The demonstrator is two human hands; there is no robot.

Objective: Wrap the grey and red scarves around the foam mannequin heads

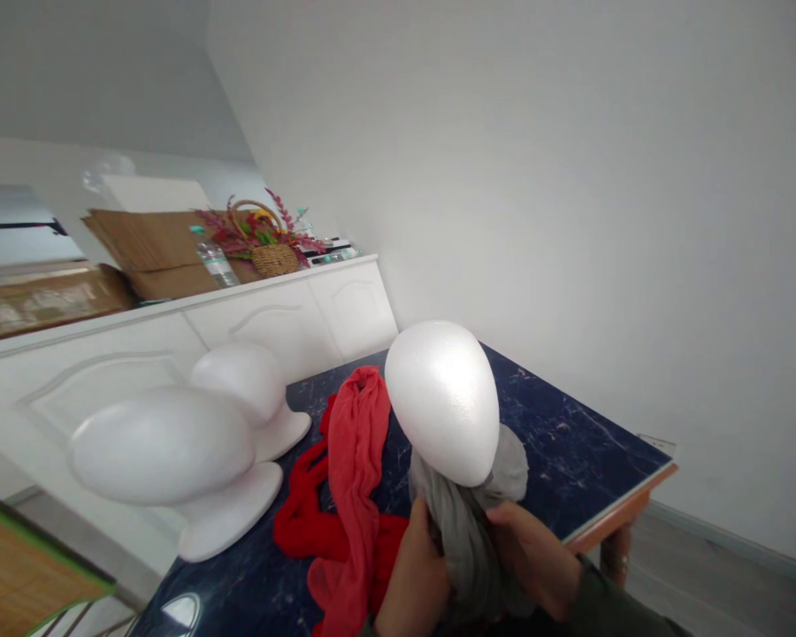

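Note:
A white foam mannequin head point(441, 398) stands on the table in front of me. A grey scarf point(463, 540) is around its neck and hangs down toward me. Low on the scarf's left side, my left hand point(417, 575) is closed on the cloth. My right hand point(536, 557) grips the scarf from the right, its thumb lying on the fabric. Some of the fingers of both hands are hidden behind the cloth. Beside my left hand lie a coral scarf point(358, 460) and a bright red scarf point(302, 504), loosely piled.
Two more white mannequin heads, a near one point(163, 447) and a farther one point(240, 380), stand at the table's left. The dark blue marbled table point(563, 451) meets the wall. On a white cabinet point(271, 318) are cardboard boxes point(156, 248), a bottle point(213, 258) and a flower basket point(275, 259).

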